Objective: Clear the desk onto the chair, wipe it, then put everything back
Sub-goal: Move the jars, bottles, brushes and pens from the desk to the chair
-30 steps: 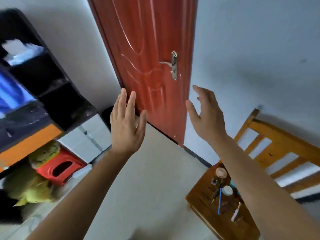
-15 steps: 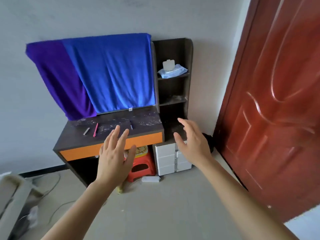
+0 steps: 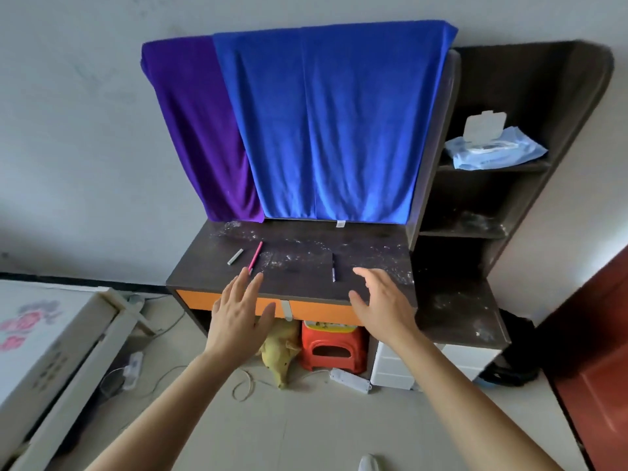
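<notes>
The left hand (image 3: 238, 311) is stretched forward with its back to the camera, fingers straight and slightly spread, holding nothing. The right hand (image 3: 384, 307) is out beside it, well apart, palm turned inward, fingers loosely extended, thumb lowered, also holding nothing. In the head view both hands overlap the front edge of the table (image 3: 204, 270); whether either touches it cannot be told.

The left fingertips lie just below the near end of a pink pen (image 3: 255, 255), which rests slantwise on the dark table top. Just to its left lies a short grey pen (image 3: 235, 257), apart from it. A dark pen (image 3: 333, 268) lies nearly straight front to back, just left of the right hand's fingertips. The table top is strewn with white specks and dusty smears, thickest along the back and right. Under the top run two orange drawer fronts (image 3: 319, 309).

Over the back panel of the table hang a blue towel (image 3: 339, 124) and, partly behind it on the left, a purple towel (image 3: 200, 130). On the right stands a dark shelf unit (image 3: 509, 205) joined to the table; a pale blue pack of wet wipes (image 3: 492, 147) with a white flip lid lies on its upper shelf.

Beneath the table are a red plastic stool (image 3: 331, 348), a yellow soft toy (image 3: 280, 351) leaning just left of it, and a white drawer unit (image 3: 407, 365) on the right. A white power strip (image 3: 350, 380) lies on the floor in front. A red-brown door (image 3: 594, 351) shows at the right edge, and white furniture with a pink flower print (image 3: 51, 351) at the left.
</notes>
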### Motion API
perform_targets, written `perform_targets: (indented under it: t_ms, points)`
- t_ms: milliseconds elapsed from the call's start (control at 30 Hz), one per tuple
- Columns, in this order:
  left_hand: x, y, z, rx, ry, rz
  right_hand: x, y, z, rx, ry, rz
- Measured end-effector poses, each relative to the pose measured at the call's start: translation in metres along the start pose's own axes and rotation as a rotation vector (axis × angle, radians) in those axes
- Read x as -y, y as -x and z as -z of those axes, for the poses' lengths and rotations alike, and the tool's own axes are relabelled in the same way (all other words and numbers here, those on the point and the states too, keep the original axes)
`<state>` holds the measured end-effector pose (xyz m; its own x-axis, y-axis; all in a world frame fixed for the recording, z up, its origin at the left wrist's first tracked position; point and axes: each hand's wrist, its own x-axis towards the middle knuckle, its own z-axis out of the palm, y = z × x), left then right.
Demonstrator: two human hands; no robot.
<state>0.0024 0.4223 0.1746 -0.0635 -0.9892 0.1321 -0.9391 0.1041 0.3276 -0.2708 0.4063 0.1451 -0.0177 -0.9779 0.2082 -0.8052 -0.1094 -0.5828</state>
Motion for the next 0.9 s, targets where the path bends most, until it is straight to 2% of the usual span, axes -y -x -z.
perform_targets:
  t_ms: [233,433,600,900]
  points:
    - [0.013,-0.09,-0.025,0.08,-0.021,0.163,-0.041,-0.114,-0.037,0.271,0.064,-0.105]
    - [0.069,-0.144,-0.054,0.171,-0.033,0.233,-0.056,-0.165,-0.094,0.412,0.105,-0.181]
    - [0.119,-0.218,-0.081,0.252,-0.003,0.231,-0.063,-0.2,-0.135,0.444,0.151,-0.345]
    - [0.19,-0.32,-0.139,0.491,0.072,0.222,-0.057,-0.233,-0.193,0.415,0.182,-0.782]
